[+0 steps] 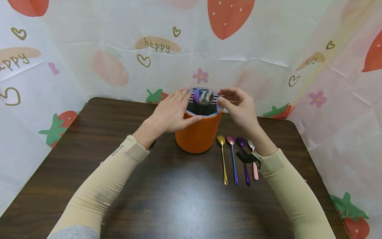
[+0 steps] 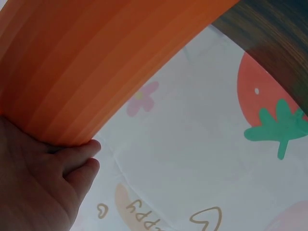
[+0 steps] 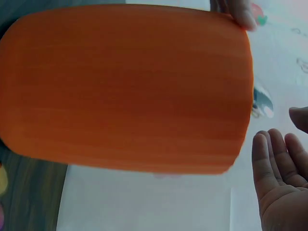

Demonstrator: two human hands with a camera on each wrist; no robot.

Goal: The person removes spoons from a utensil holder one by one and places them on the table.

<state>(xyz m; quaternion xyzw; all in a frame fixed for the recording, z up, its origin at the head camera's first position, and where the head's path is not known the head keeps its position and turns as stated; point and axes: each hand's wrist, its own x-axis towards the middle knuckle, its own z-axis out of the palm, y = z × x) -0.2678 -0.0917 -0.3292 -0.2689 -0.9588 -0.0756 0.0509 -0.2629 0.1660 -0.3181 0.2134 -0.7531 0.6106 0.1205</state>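
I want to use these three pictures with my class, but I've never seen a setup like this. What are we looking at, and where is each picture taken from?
A person works with bare hands and wears three cameras. The wide picture comes from the head; the two close-ups come from the wrists. On a dark wooden table stands an orange utensil holder with two spoons in it. The left hand rests on its rim and side; the right hand hovers open by the rim, holding nothing. Four spoons lie beside it: gold, blue-purple, purple and pink-handled.

Spoons (image 1: pixel 237 159) right of holder (image 1: pixel 198 132)
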